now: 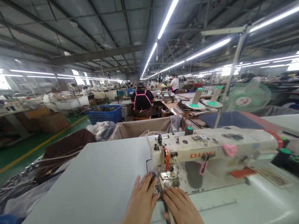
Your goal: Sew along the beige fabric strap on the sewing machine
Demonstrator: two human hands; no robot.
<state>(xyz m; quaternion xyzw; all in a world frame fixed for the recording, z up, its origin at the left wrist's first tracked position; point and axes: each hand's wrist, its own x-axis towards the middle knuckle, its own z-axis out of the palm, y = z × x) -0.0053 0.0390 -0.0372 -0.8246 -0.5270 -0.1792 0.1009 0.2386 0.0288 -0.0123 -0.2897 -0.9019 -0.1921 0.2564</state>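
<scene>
A narrow beige strip (161, 183) runs from the near table edge toward the presser foot (167, 175) of a white sewing machine (217, 146). My left hand (142, 197) lies left of the strip, its fingers stretched forward and its thumb close to the strip. Beside its fingertips is a dark rounded piece (153, 175), partly covered; I cannot make out what it is. My right hand (181, 205) is over the strip from the right, fingers together on it, with the thumb tip showing on the other side. The strip passes partly hidden beneath this hand.
The pale tabletop (100, 174) spreads left of the machine. Behind it stands a fabric-lined bin (142, 125), with a blue crate (105, 114) farther left. Thread cones (197, 97) and a green fan (249, 97) stand at the right. A co-worker (142, 99) sits ahead, back turned.
</scene>
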